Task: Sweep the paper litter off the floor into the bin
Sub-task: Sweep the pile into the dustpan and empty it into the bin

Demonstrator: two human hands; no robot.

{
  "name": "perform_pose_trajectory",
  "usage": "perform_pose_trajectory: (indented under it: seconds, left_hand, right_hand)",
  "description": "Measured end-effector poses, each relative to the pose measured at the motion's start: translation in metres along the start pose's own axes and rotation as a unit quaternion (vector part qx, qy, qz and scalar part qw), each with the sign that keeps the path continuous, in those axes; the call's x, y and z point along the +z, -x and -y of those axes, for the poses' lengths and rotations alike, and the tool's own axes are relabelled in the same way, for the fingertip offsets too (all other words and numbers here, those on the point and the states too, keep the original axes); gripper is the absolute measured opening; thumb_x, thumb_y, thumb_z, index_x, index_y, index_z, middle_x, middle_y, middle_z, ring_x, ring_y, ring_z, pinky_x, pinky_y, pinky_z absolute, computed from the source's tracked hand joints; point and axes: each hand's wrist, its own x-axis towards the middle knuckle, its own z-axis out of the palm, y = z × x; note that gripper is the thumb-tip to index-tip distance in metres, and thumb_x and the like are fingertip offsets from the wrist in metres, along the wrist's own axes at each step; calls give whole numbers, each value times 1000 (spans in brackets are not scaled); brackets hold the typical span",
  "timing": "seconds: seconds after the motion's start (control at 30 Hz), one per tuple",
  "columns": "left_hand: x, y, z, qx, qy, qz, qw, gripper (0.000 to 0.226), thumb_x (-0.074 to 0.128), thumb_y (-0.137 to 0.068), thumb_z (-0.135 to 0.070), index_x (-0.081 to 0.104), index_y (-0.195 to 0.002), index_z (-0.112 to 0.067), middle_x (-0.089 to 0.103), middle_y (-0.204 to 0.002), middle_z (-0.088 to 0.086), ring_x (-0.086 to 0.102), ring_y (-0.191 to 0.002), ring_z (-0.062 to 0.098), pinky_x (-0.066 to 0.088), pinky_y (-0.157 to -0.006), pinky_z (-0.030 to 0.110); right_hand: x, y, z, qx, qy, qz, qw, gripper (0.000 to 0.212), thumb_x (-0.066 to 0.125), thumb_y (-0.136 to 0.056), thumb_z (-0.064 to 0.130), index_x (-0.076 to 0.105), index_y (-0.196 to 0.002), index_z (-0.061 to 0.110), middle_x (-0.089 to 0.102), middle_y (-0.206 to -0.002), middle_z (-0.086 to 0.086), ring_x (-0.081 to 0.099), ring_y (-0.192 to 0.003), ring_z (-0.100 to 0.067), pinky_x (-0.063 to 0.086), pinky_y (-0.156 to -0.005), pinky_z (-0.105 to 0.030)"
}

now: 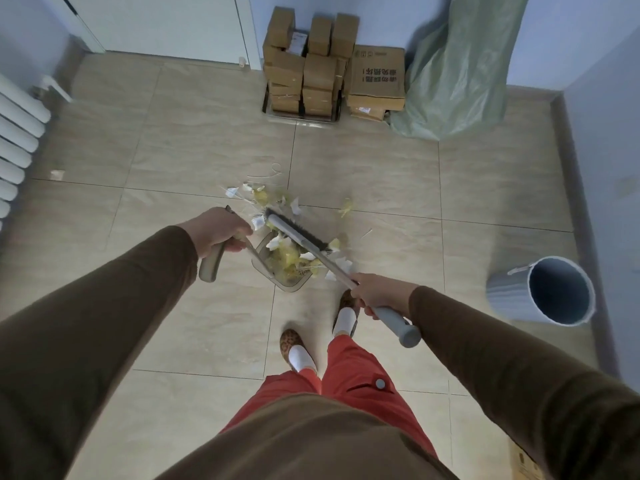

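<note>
White and yellow paper scraps (258, 197) lie on the beige tiled floor ahead of my feet. My left hand (221, 230) grips the handle of a clear grey dustpan (268, 270) that rests on the floor with scraps inside. My right hand (375, 294) holds the grey handle of a long brush (298, 230), whose dark bristles lie across the pan's mouth among the scraps. One yellow scrap (346, 206) lies apart to the right. The grey-blue bin (545, 292) stands empty at the right by the wall.
Stacked cardboard boxes (311, 67) and a green sack (460, 74) stand against the far wall. A white radiator (17, 140) lines the left wall. My feet in patterned slippers (292, 344) are just behind the dustpan. A small scrap (57, 174) lies near the radiator.
</note>
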Motion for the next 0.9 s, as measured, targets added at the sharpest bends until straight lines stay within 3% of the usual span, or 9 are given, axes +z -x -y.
perform_pose_trajectory:
  seconds: [0.13,0.43,0.5,0.57,0.63,0.67,0.9]
  left_hand:
    - [5,6,5,13,23,-10,1000,27,55,-79,9,43,-61,-7,46,-70,8,60,-46,12,55,-97,47]
    - [31,55,-12,76,18,-25,997,33,53,-79,7,39,-56,-13,43,-64,4,57,-44,8,55,-98,46]
    - [40,70,-19,94,-1,-18,995,28,52,-80,5,44,-59,-12,45,-69,6,58,-51,8,55,-98,45]
    - [54,85,-24,113,-16,-26,993,11,54,-82,4,61,-80,-5,58,-89,12,67,-73,16,57,-95,44]
    - [70,97,-30,131,-26,-39,990,30,57,-83,5,64,-111,-5,62,-115,14,69,-98,28,58,-93,44]
    - [81,107,-33,139,-31,-39,989,37,58,-83,5,63,-118,-7,61,-120,15,68,-104,31,58,-93,44]
    - [159,175,-48,193,-61,-50,978,35,60,-83,8,65,-113,-9,61,-122,19,70,-103,35,58,-92,47]
  right_hand:
    - [-7,16,-19,2,-13,8,1000,32,38,-94,10,51,-122,15,48,-71,-5,43,-46,-13,39,-41,-20]
    - [-9,53,-61,-19,-58,-9,998,33,38,-92,14,51,-123,18,48,-71,-3,44,-47,-11,41,-43,-19]
    - [-13,62,-76,-30,-68,-19,997,35,38,-92,14,50,-124,21,49,-71,-3,44,-46,-11,41,-42,-19]
    - [-19,74,-92,-43,-76,-31,996,36,39,-91,14,50,-125,23,49,-71,-3,45,-46,-11,41,-42,-19]
    - [-25,88,-108,-58,-80,-37,994,36,39,-92,13,50,-125,23,49,-72,-3,45,-46,-11,41,-42,-19]
    - [-28,96,-117,-66,-82,-38,994,35,39,-92,13,50,-124,22,49,-72,-4,45,-46,-11,41,-42,-19]
    - [-48,160,-190,-108,-83,-72,988,28,38,-94,12,51,-119,18,49,-74,-5,45,-48,-13,41,-43,-19]
